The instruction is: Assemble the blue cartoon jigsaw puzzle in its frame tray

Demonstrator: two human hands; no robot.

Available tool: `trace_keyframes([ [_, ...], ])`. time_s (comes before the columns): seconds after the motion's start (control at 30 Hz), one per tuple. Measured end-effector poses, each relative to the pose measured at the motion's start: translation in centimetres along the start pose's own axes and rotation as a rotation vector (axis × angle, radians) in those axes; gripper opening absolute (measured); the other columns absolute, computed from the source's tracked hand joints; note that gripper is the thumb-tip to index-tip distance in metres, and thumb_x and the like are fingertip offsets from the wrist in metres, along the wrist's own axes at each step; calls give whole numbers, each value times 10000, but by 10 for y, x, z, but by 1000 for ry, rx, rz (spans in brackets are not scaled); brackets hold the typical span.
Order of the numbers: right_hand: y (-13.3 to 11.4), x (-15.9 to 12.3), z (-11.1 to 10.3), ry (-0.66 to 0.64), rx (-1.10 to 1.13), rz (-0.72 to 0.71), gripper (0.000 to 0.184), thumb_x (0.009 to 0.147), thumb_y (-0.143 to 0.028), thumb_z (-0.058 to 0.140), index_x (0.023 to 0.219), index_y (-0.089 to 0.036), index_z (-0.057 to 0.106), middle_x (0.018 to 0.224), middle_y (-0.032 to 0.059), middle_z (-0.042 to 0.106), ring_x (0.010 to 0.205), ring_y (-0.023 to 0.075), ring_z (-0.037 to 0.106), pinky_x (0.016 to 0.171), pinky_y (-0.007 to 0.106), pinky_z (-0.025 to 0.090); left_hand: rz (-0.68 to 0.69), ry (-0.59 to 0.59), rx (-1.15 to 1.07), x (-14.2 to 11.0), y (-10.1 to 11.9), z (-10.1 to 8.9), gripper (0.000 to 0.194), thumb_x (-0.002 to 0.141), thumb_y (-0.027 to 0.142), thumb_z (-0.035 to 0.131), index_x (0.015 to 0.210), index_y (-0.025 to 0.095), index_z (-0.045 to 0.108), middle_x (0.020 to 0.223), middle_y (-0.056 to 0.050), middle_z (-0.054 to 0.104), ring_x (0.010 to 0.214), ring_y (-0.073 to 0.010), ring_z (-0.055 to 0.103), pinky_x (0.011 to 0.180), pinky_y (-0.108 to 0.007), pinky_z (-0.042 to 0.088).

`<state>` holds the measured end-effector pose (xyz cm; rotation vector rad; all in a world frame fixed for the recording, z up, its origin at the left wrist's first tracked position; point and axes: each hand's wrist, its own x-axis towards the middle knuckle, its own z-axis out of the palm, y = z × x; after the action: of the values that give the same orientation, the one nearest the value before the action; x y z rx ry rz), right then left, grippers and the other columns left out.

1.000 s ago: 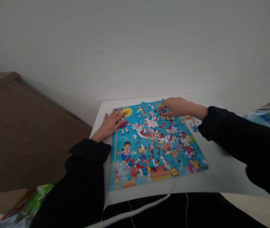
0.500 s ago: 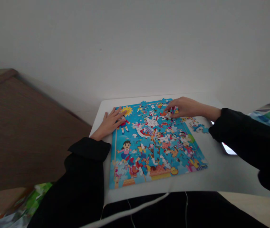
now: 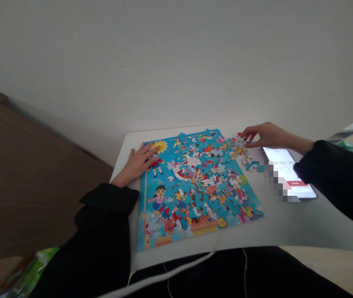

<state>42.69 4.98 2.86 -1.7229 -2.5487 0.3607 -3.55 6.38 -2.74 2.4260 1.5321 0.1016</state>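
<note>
A colourful jigsaw puzzle (image 3: 160,176) with cartoon figures on a blue ground lies on the white table, many loose pieces heaped over its middle and right. My left hand (image 3: 136,162) rests flat with spread fingers on its upper left, beside the yellow sun and a figure in red. Just past the puzzle's upper right edge, my right hand (image 3: 265,134) has thumb and fingers closed around a puzzle piece (image 3: 241,135) with some red on it, mostly hidden by the fingers. Below that hand, several loose pieces (image 3: 251,164) lie off the board.
A lit phone (image 3: 284,167) showing a timer lies on the table (image 3: 277,225) to the right. A grey wall stands behind, and a brown wooden panel (image 3: 39,182) is at left. A white cable (image 3: 164,276) crosses my lap.
My right hand has moved right, from over the puzzle's upper right to beyond its edge, uncovering the phone. My left hand stays on the puzzle; the view has shifted slightly.
</note>
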Motion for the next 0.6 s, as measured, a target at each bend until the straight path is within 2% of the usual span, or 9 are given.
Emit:
trace_keyframes([
  [0.27, 24, -2, 15, -19, -25, 46, 442, 767, -537, 558, 1097, -254, 637, 933, 38, 724, 792, 208, 668, 718, 350, 485, -2, -1, 8, 1, -5, 1, 616, 933, 604, 187, 1447, 292, 325, 1567, -47, 167, 1442, -319, 69, 1086, -631, 98],
  [0.4, 19, -5, 14, 7, -91, 72, 474, 801, -540, 502, 1163, -261, 630, 968, 46, 721, 814, 214, 661, 715, 353, 479, 9, 10, 14, 1, -7, 1, 607, 936, 591, 196, 1446, 288, 328, 1565, -57, 173, 1441, -321, 85, 1083, -628, 114],
  [0.6, 3, 1, 16, 14, -108, 15, 564, 798, -587, 465, 1186, -216, 639, 1104, 95, 688, 955, 260, 634, 822, 404, 468, 8, 0, 48, 2, -9, 1, 586, 942, 561, 223, 1449, 284, 324, 1565, -57, 167, 1436, -332, 103, 1084, -623, 138],
])
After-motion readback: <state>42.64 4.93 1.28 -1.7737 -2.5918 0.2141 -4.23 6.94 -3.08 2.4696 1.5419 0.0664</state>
